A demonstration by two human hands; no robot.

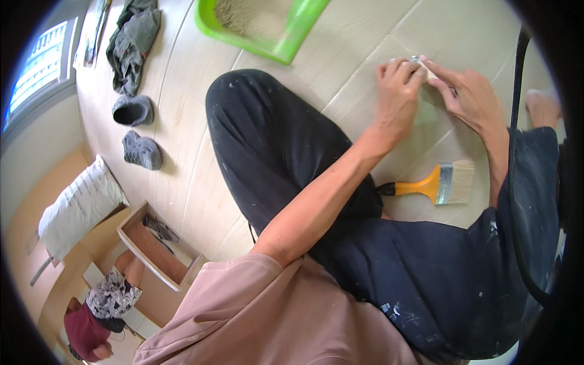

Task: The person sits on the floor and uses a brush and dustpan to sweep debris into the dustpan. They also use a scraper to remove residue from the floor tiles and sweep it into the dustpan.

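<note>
My left hand (398, 98) and my right hand (472, 93) meet above the tiled floor. Between their fingertips is a small, thin whitish piece (430, 74); a bit of grey shows at its far end. Fingers cover much of it, so its kind is unclear. Below the hands, close to my crossed legs in dark trousers (292, 141), lies a wide flat paintbrush (429, 183). It has a yellow handle with a black end, a metal ferrule and pale bristles. Beyond my left knee is a green dustpan (286, 55) holding grey-brown dust (248, 18).
Dark crumpled cloth (134, 43) and two grey soft shoes or socks (132, 111) lie along the left. A wooden drawer-like box (150, 246), a white printed sack (80, 207) and another person (98, 315) are at lower left. A black cable or strap (514, 182) crosses the right side.
</note>
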